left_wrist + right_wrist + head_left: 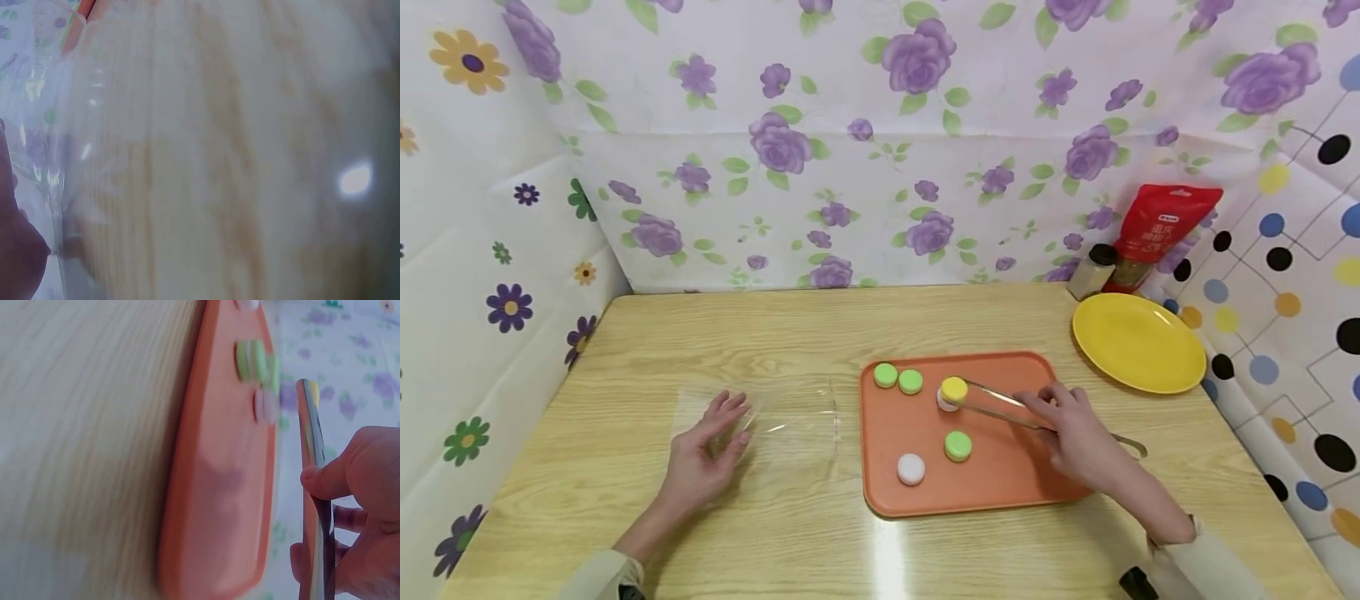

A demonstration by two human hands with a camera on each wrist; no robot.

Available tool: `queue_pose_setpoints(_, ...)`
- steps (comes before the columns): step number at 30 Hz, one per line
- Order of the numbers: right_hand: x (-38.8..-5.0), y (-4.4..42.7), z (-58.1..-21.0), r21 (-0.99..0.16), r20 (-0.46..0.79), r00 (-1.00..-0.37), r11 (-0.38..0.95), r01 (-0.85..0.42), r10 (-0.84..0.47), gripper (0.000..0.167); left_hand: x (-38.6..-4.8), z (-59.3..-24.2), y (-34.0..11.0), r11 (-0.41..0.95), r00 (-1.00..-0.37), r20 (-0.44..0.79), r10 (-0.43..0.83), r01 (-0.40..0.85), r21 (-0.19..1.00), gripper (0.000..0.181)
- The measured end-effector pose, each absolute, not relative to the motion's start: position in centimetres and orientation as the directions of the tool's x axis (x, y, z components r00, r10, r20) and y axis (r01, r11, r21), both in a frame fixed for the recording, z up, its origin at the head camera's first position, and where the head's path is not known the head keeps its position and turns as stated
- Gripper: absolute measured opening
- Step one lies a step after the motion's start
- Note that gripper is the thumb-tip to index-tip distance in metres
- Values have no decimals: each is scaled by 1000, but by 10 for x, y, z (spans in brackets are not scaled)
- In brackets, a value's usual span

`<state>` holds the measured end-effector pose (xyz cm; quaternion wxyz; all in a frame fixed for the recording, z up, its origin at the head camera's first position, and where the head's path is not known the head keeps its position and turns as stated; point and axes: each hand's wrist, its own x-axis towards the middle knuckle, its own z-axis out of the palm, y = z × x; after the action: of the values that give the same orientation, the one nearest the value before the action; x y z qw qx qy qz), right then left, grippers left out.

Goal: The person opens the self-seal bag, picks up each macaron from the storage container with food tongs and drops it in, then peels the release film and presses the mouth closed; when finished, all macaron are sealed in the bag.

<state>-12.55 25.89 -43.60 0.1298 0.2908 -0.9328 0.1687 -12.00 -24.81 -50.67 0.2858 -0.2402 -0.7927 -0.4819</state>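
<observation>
My right hand (pixel 1078 437) grips metal tongs (pixel 1007 418), whose tips hold a yellow macaron (pixel 954 389) over a pale one on the orange tray (pixel 1000 492). The right wrist view shows thumb and fingers of the hand (pixel 369 506) round the tongs (pixel 317 456). Two green macarons (pixel 898 378) lie at the tray's back left, another green one (pixel 958 446) nearer the middle, and a white one (pixel 911 469) at the front. My left hand (pixel 700 458), fingers slightly bent, is at the left end of a clear plastic container (pixel 797 421); whether it touches is unclear.
Right of the tray, a yellow plate (pixel 1138 342) lies near the table's back right. Behind it stand a black-capped jar (pixel 1092 272) and a red pouch (pixel 1161 225). Patterned cloth surrounds the wooden table (pixel 737 333) at the back and both sides.
</observation>
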Motion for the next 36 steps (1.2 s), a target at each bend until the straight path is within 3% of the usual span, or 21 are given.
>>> queue_pose_setpoints(23,-158,104,-435,-290,159,-674,619,-730,-721,47,-120,-507,-252,444,-725,680,115,650,617,43)
queue_pose_setpoints(29,-164,70,-436,-248,108,-647,610,-753,-755,45,-120,-505,-252,431,-730,673,118,648,628,42)
queue_pose_setpoints(36,-168,41,-440,-214,127,-556,524,-824,-822,50,-119,-499,-251,417,-746,652,131,639,647,40)
